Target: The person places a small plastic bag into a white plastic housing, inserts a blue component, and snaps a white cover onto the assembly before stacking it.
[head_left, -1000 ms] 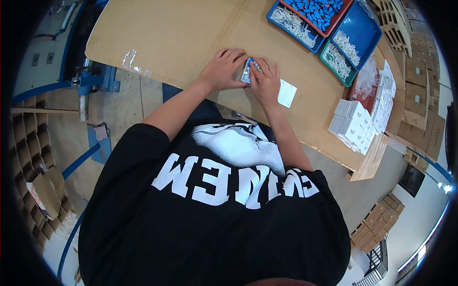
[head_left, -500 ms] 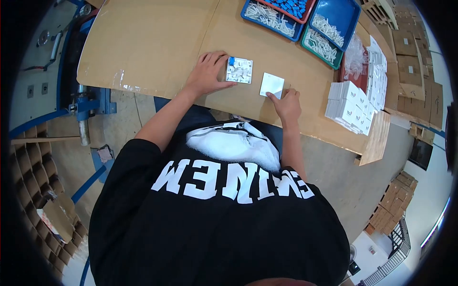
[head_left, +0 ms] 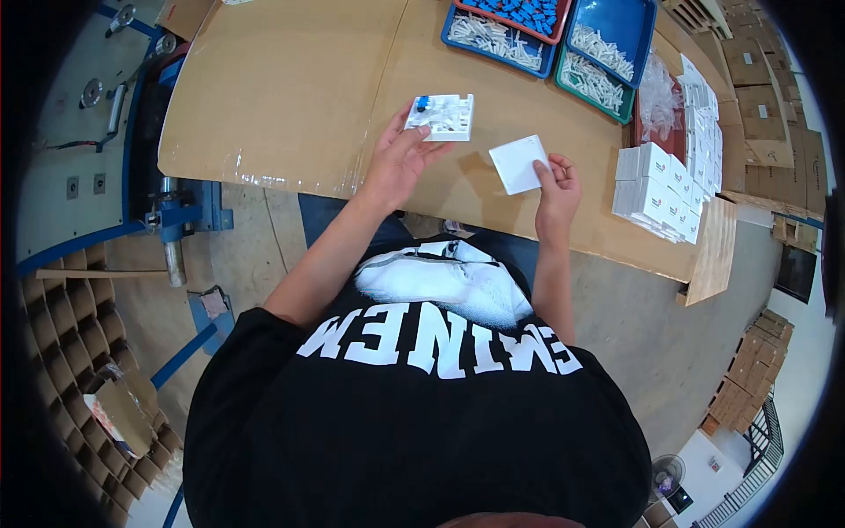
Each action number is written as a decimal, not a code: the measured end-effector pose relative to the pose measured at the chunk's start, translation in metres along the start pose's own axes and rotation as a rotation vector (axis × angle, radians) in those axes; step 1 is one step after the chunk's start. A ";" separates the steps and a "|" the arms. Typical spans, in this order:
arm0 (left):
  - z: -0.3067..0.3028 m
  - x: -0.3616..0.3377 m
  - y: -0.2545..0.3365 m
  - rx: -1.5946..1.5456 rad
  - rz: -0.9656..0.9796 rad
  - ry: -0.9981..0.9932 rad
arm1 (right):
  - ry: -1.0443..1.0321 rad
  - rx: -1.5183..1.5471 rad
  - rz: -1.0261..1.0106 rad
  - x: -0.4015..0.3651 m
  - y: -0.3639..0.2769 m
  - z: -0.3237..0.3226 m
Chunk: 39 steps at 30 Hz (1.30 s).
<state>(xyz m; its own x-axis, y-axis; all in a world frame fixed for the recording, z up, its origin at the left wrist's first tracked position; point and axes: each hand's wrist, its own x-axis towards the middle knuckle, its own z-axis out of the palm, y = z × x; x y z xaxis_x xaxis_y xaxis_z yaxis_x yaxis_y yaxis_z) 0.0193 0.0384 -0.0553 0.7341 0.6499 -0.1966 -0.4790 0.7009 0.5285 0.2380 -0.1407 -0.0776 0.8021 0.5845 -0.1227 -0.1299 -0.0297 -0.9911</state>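
My left hand (head_left: 401, 160) grips a square white box (head_left: 451, 126) by its left side and lower edge, thumb on top. The box is open at the top, with small white parts and a blue piece (head_left: 422, 104) at its upper left corner. To its right, my right hand (head_left: 557, 183) pinches a flat white square plate (head_left: 518, 165) at its right edge, thumb on top. The plate is tilted, and box and plate are apart, both over the brown table (head_left: 299, 97).
At the back stand a red tray of blue pieces (head_left: 528, 14), and blue (head_left: 498, 53) and green trays (head_left: 591, 99) of white pieces. Stacked white boxes (head_left: 651, 189) and a plastic bag (head_left: 657, 101) are at the right. Machinery (head_left: 79, 114) stands at the left.
My left hand has taken hold of the box and lifted it. The plate, in my right hand, has risen off the table and turned, moving slightly right. The whole view has shifted a little.
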 end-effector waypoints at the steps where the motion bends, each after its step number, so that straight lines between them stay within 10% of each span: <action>1: 0.010 -0.005 0.005 -0.001 -0.001 0.003 | -0.006 0.167 0.077 0.000 -0.004 -0.002; 20: 0.046 -0.014 0.016 0.212 -0.324 0.044 | -0.550 1.355 0.436 0.002 -0.047 0.015; 34: 0.044 -0.012 0.006 0.338 -0.282 0.014 | -0.546 1.170 0.417 0.002 -0.073 0.021; 39: 0.039 -0.010 0.016 -0.109 -0.450 -0.128 | -0.544 1.172 0.433 -0.006 -0.084 0.027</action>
<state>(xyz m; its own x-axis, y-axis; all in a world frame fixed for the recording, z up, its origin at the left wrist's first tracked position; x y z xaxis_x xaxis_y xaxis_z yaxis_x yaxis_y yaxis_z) 0.0231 0.0310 -0.0126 0.9303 0.2384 -0.2789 -0.1427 0.9354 0.3235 0.2282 -0.1198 0.0078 0.2771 0.9552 -0.1039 -0.9431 0.2497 -0.2195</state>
